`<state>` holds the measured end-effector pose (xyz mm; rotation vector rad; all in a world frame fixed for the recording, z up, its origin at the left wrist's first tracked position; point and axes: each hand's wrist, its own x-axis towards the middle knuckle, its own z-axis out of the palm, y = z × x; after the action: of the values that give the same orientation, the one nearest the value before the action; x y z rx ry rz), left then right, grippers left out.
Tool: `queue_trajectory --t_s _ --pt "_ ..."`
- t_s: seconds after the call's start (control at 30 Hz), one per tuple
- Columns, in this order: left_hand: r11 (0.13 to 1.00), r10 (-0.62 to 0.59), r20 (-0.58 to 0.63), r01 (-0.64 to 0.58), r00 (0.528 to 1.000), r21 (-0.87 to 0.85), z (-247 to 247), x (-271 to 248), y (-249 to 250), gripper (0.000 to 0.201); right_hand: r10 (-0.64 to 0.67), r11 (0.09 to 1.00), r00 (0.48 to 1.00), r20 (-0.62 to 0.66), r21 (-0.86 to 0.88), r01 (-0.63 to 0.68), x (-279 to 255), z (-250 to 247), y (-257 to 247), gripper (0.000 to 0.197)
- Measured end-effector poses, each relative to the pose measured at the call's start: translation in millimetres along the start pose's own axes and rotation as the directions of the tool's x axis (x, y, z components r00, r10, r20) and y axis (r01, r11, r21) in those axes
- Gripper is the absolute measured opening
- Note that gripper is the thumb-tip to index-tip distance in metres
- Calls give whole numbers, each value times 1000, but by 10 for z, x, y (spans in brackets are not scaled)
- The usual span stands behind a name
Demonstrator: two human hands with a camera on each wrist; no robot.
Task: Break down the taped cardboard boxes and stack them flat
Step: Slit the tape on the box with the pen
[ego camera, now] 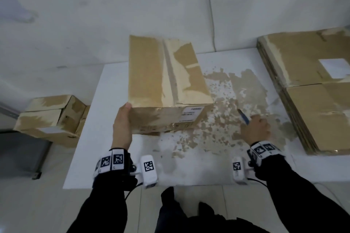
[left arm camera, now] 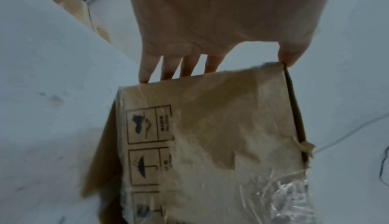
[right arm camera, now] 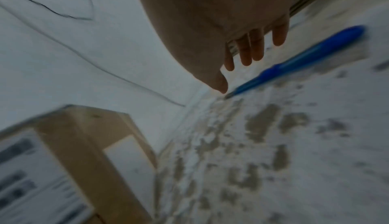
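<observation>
Both hands out — left hand point(ego camera: 122, 126) grips box point(ego camera: 166, 79) corner, right hand point(ego camera: 254, 128) apart.

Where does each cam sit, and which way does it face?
Head: on the head, faces forward-down at the table; left hand, right hand and sleeves show.
Left wrist: looks along the fingers gripping the box.
Right wrist: looks along the open hand above the blue knife.
Shared: all three show the box.

White table point(ego camera: 113, 138) bears box point(ego camera: 166, 81), flattened cardboard point(ego camera: 312, 100), cutter point(ego camera: 243, 116).
</observation>
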<state>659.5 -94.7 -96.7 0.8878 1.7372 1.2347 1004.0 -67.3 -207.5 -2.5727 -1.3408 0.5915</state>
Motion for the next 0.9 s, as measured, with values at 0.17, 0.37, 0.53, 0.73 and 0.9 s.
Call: queue_trajectory --t_s 0.17,0.37,0.53,0.73,0.9 --pt "977 -145 17 146 989 -157 31 -74 -282 23 4 999 998 55 33 -6 51 165 164 28" --pt "925 221 75 -234 972 301 -253 122 -329 65 -150 860 989 9 495 126 -113 -252 -394 23" --pt "573 514 407 -656 755 491 -171 719 333 64 -492 684 869 -48 595 421 -376 -876 -1774 17" --pt "187 139 764 -774 630 605 -57 1195 212 98 -594 802 769 236 250 543 -300 -740 -3149 26" --pt "231 155 829 -836 537 498 -198 1354 117 94 -583 796 775 244 -21 605 -236 -500 -3590 23"
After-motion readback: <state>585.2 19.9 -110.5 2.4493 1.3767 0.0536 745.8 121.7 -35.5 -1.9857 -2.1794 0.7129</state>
